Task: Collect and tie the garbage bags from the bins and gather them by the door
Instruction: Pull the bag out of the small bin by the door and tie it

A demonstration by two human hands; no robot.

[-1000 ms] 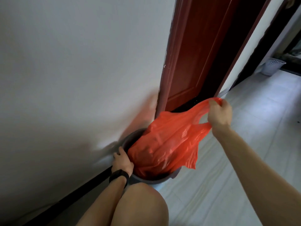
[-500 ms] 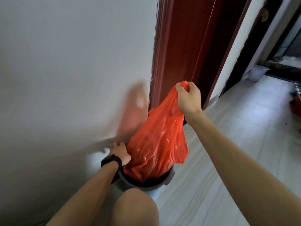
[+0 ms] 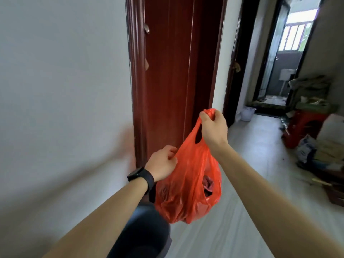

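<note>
Head view: the right hand (image 3: 214, 130) has its grip clamped on one handle of the red bag (image 3: 188, 185), held high, while the left hand (image 3: 162, 162) pinches the other handle lower down. The bag hangs clear above the dark bin (image 3: 143, 233), in front of the red-brown door (image 3: 173, 71), with rubbish showing through the plastic. So the lift-out looks done and tying comes next: bring the two handles together, cross them, knot. A white basket (image 3: 247, 113) waits well down the hall.
</note>
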